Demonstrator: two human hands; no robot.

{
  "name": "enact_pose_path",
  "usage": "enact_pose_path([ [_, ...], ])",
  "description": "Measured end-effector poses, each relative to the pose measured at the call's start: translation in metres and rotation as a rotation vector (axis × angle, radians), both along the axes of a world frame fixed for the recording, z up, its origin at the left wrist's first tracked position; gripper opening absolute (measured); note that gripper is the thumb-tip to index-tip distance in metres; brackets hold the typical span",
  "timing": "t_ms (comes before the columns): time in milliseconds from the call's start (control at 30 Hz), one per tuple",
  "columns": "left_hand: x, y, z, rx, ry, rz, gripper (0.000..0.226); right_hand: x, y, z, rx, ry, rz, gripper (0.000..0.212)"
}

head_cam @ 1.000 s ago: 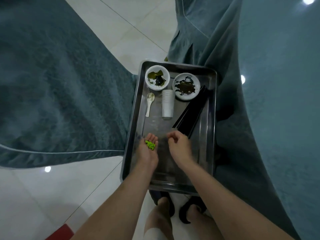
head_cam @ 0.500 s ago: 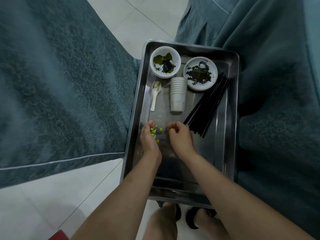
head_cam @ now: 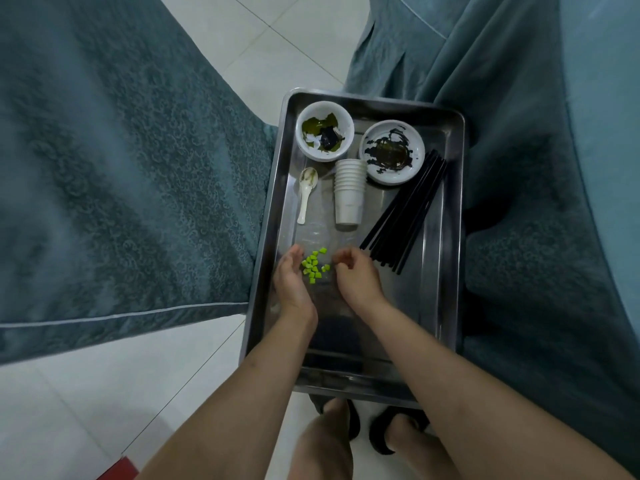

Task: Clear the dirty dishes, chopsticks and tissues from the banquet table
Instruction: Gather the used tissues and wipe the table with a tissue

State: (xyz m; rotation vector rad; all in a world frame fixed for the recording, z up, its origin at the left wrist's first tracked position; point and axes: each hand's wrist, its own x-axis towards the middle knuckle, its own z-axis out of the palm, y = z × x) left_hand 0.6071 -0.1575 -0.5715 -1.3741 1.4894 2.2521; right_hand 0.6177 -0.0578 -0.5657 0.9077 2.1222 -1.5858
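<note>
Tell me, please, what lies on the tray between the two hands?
In the head view, small bright green pieces lie on the metal tray between the left hand and the right hand.

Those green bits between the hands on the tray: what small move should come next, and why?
Probably draw both hands back off the tray. The green bits already lie loose on its floor, the left hand is open beside them, and the right hand appears to hold nothing.
</note>
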Motion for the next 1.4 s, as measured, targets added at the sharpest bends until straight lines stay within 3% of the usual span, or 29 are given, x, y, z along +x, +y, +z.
enact_pose_path([
  [300, 0.014, 0.013, 0.089, -0.019, 0.056, -0.208, 0.029, 0.013, 0.01, 0.095, 0.002, 0.063, -0.042, 0.024],
  [767, 0.019, 0.077, 0.317, -0.02, 0.189, -0.563, 0.033, 0.042, 0.08, 0.318, 0.041, 0.332, -0.31, 0.018],
  [1000, 0.032, 0.171, 0.398, -0.032, 0.265, -0.849, 0.032, 0.085, 0.16, 0.386, 0.088, 0.403, -0.534, 0.018],
  [1400, 0.103, 0.364, 0.434, -0.074, 0.364, -1.214, 0.024, 0.184, 0.347, 0.42, 0.224, 0.4, -0.835, 0.023],
])
